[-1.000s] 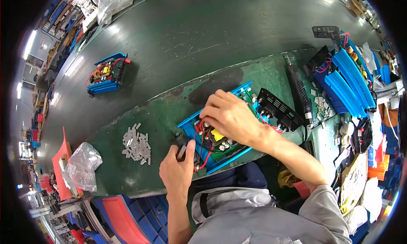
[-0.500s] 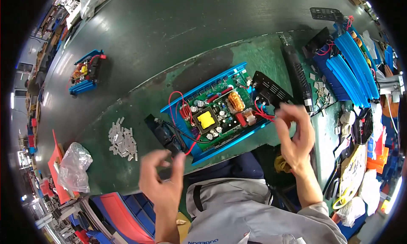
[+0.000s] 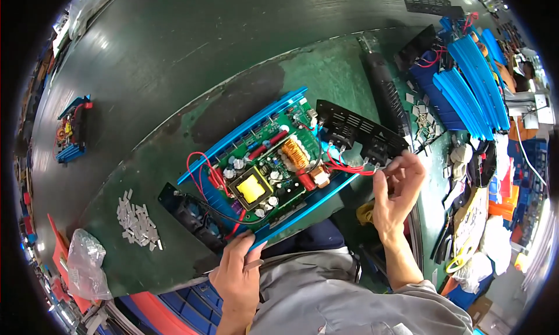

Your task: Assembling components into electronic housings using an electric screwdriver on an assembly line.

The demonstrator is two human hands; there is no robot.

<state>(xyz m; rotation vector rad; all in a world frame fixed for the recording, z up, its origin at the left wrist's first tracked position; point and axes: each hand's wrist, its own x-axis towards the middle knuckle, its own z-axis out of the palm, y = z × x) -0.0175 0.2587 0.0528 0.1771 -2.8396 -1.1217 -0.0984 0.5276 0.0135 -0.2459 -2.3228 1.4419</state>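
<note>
A blue metal housing [image 3: 305,211] with a green circuit board [image 3: 273,188] inside lies tilted on the table before me. My left hand [image 3: 237,271] closes its fingers on the housing's near left corner, and a small greyish strip [image 3: 253,265] shows at those fingers. My right hand [image 3: 399,192] is curled at the right end of a slotted black end panel [image 3: 362,128], pinching its edge. Red wires [image 3: 349,168] run from the board to that panel. A second black end panel [image 3: 195,215] with sockets hangs on wires at the housing's left end.
Left of the housing lies a pile of small grey strips [image 3: 138,221]; a plastic bag [image 3: 87,262] sits beyond it. A smaller blue unit [image 3: 73,128] stands far left. A black power tool [image 3: 389,93] lies at right, near loose metal pieces [image 3: 426,125] and stacked blue housings [image 3: 466,87].
My left hand has come up to the housing's corner and closed on it. My right hand has closed at the black panel's end, which has swung out slightly. The whole view has shifted.
</note>
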